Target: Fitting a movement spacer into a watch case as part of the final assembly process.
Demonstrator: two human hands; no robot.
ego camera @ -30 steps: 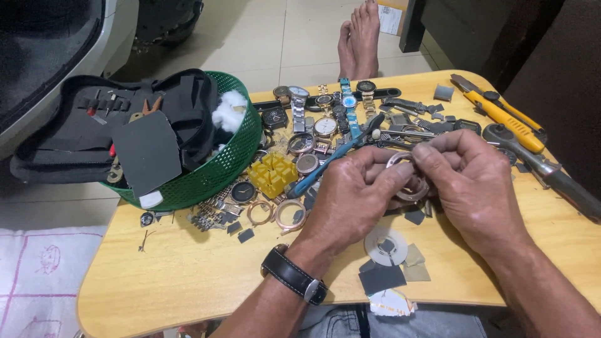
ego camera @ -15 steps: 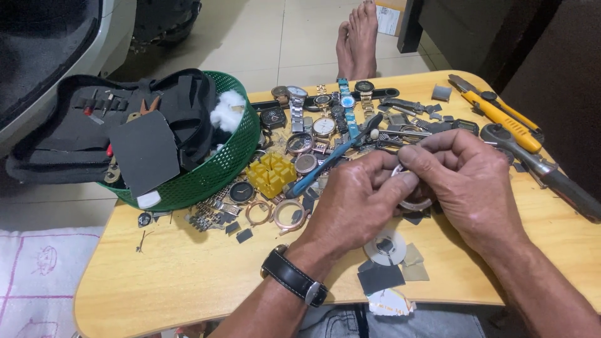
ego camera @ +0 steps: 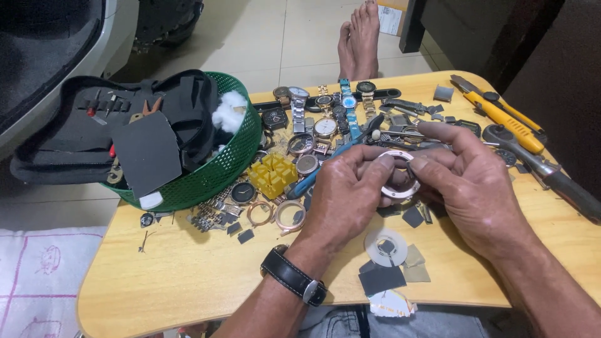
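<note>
— Pale floor tiles ran out beyond the low wooden table (ego camera: 188,275), and two bare feet (ego camera: 361,37) rested on them past the far edge. What did I have in my fingers?

— A round metal watch case (ego camera: 398,174), a silvery ring with an open middle. My left hand (ego camera: 344,194) and right hand (ego camera: 466,181) both pinched it above the middle of the table, thumbs and fingertips closed on its rim from either side.

— How many things lay around?

— One green plastic basket (ego camera: 213,169) with a mesh wall, holding one black fabric tool pouch (ego camera: 125,131) and one white tuft of cotton (ego camera: 229,111). One yellow plastic block (ego camera: 273,174), square and ridged, sat just beside the basket. Two coppery rings (ego camera: 275,214) lay near it. At least seven wristwatches (ego camera: 325,112) were crowded at the far side; I could not count them all.

— And on the right?

— One yellow-handled knife (ego camera: 504,116) and one long dark-handled tool (ego camera: 551,172), side by side. One flat white disc (ego camera: 386,246) lay under my hands among several grey squares. One black strap (ego camera: 293,276) was on my left wrist.
</note>
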